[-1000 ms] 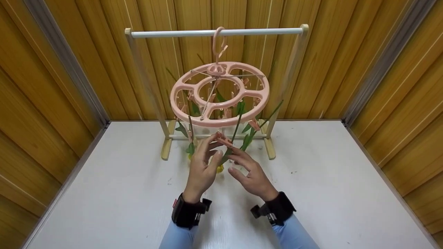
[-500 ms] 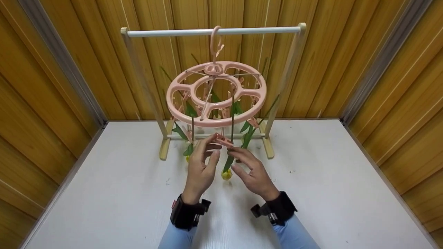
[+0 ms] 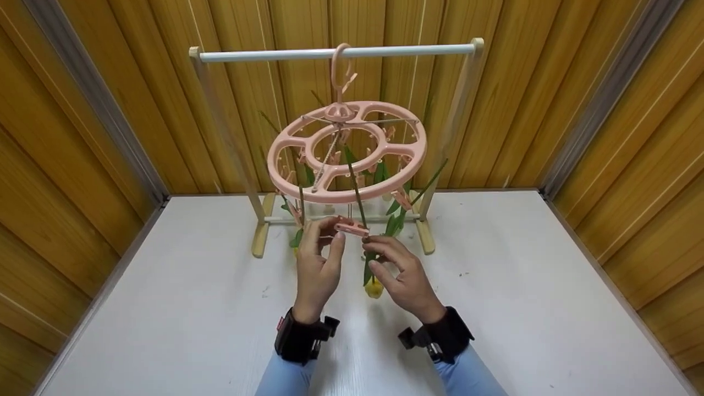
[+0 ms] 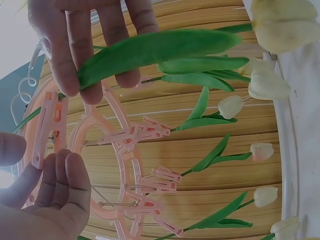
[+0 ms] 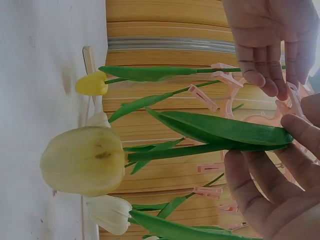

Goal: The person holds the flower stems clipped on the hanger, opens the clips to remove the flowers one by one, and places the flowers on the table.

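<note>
My left hand (image 3: 319, 275) holds one end of a pink clothespin (image 3: 353, 229), which lies nearly level below the front of a round pink hanger (image 3: 352, 194). A yellow tulip (image 3: 374, 288) hangs bloom down, its stem passing at the clothespin's far end. Fingertips of my right hand (image 3: 411, 280) grip that stem near the leaf base. In the right wrist view the tulip's leaf (image 5: 225, 129) reaches between my fingers, and the bloom (image 5: 82, 161) hangs free. From the left wrist view, the clothespin (image 4: 47, 130) meets the stem beside the right fingertips. The exact finger contact is partly hidden.
The hanger hooks over a white bar (image 3: 407, 51) on a wooden stand (image 3: 426, 237). Several other tulips hang upside down from clothespins (image 3: 402, 199) around it. White tabletop (image 3: 522, 308) lies below, with wood-look walls (image 3: 632, 121) at the back and sides.
The tulip's stem has swung from leaning right to leaning left at its top, and its bloom has moved right. The clothespin dropped slightly. Both hands stay almost in place.
</note>
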Motion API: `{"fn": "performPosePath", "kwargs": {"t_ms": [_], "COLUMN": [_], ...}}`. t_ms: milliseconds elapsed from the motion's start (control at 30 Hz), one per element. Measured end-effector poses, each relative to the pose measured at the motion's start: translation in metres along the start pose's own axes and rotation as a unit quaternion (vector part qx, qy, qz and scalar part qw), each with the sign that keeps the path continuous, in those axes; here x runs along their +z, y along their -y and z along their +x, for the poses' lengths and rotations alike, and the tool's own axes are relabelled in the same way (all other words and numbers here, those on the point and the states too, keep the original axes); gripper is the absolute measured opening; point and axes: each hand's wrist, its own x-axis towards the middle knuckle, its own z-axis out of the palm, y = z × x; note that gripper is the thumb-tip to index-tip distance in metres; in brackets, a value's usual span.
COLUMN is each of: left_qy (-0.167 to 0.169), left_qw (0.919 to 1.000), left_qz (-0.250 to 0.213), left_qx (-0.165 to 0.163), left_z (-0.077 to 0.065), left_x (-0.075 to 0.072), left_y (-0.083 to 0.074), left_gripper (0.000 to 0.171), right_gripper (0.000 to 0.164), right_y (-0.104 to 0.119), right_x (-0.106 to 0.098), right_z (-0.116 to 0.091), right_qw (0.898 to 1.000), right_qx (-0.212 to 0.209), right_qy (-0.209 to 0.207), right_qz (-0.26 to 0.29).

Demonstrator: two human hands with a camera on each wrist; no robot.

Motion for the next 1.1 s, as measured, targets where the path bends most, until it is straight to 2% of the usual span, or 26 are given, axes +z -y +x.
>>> {"fn": "performPosePath", "kwargs": {"t_ms": [167,433,600,767,900,1100], "left_qy": [-0.008,0.012,0.015,0.019,0.022,0.025], "left_qw": [0.9999,0.9979,0.9958,0.9952,0.9953,0.9954], "left_qz": [-0.002,-0.062,-0.086,-0.086,-0.085,-0.084], "left_qx": [-0.007,-0.013,-0.027,-0.042,-0.042,-0.039], "left_z": [0.004,0.006,0.004,0.003,0.004,0.004], "left_x": [0.001,0.001,0.0,-0.002,-0.003,-0.004], "left_y": [-0.001,0.001,0.002,0.001,0.001,0.0], "left_gripper": [0.017,0.014,0.014,0.015,0.014,0.015], "right_gripper": [0.028,0.024,0.022,0.029,0.033,0.021], "right_y": [0.002,0.005,0.005,0.003,-0.001,-0.006], "right_x": [0.0,-0.001,-0.001,0.001,0.003,0.005], "right_z": [0.0,0.001,-0.001,-0.001,0.0,0.001], "right_qw": [1.0,1.0,0.998,0.994,0.993,0.993], "right_qx": [0.006,0.024,0.053,0.094,0.113,0.118], "right_qy": [0.001,0.003,0.007,0.006,0.011,-0.001], "right_qz": [0.003,0.01,0.022,0.052,0.044,0.015]}}
